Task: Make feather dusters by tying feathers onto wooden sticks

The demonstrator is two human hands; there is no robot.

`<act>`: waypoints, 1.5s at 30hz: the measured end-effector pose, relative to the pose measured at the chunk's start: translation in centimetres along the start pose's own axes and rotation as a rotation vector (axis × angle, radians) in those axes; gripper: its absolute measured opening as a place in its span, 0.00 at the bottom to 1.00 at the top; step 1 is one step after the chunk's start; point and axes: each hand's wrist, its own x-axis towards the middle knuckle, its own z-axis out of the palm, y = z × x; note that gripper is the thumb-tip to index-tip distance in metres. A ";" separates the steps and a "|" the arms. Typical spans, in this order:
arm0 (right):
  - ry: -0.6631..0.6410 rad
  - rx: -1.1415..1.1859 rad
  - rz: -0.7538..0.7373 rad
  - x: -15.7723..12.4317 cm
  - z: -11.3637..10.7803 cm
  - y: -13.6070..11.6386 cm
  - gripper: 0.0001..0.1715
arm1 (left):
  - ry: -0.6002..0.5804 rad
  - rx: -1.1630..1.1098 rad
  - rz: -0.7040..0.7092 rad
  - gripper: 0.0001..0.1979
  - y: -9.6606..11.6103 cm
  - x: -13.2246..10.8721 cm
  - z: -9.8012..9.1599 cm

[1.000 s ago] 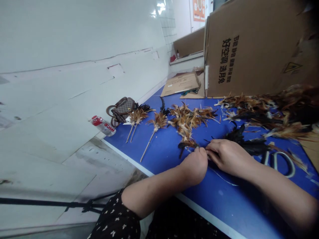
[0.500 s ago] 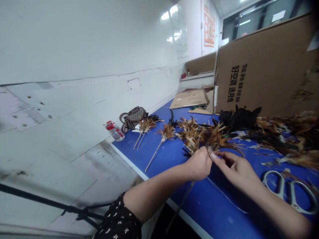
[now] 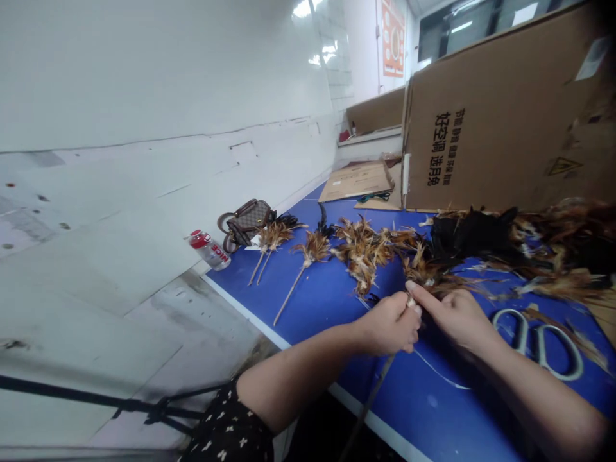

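My left hand [image 3: 392, 324] is closed round a thin dark stick [image 3: 371, 401] that runs down past the edge of the blue table [image 3: 317, 301]. A bunch of brown and black feathers [image 3: 428, 269] sits at the stick's top. My right hand [image 3: 455, 314] pinches the base of that feather bunch, right beside my left hand. A thin white thread [image 3: 440, 375] lies on the table under my right wrist.
Loose brown feathers [image 3: 360, 247] and finished feather sticks [image 3: 303, 256] lie farther along the table. Large scissors [image 3: 541, 340] rest to the right. A big cardboard box [image 3: 500, 115], a small handbag [image 3: 245, 221] and a water bottle [image 3: 209, 249] stand near the white wall.
The feather bunch was lifted off the table onto the stick, then lowered slightly. My hands stayed together at its base. The view swung up and to the left.
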 end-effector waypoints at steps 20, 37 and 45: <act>-0.220 0.127 0.084 -0.4 0.2 -0.3 0.42 | -0.159 -0.254 -0.164 0.12 -0.6 -0.9 -1.0; -0.221 0.062 0.042 -0.5 -0.1 -1.7 0.41 | -0.022 0.154 -0.193 0.13 -0.3 -0.8 0.4; -0.178 0.289 -0.043 1.1 -1.2 -0.9 0.35 | 0.110 -0.033 -0.131 0.07 1.8 0.8 -2.2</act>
